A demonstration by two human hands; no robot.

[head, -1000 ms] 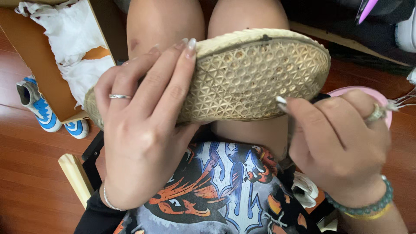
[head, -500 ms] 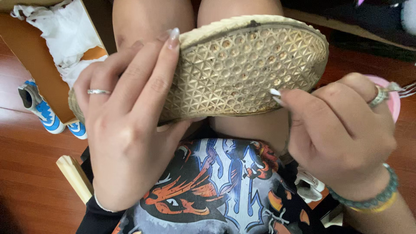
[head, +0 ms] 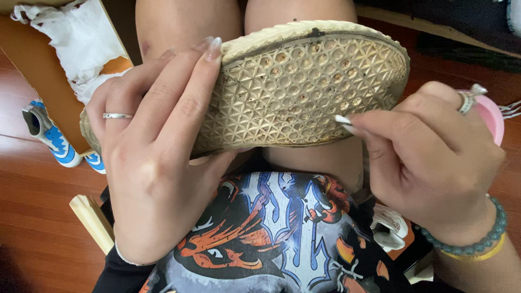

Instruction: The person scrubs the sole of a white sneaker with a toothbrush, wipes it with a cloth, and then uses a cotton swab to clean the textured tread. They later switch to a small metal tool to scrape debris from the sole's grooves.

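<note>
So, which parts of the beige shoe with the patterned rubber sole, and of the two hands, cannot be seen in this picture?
Head view only:
- Beige shoe with patterned rubber sole: the upper faces away; the heel end is covered by the left hand.
- Right hand: its curled fingers hide whatever it may be pinching at the sole's edge.
- Pink round object: mostly hidden behind the right hand.
- Blue and white small shoe: partly hidden by the brown board.

Red-brown wood floor — blue-white sneaker lying on it.

The left hand wears a thin silver ring; the right hand a green bead bracelet; black printed shirt.
</note>
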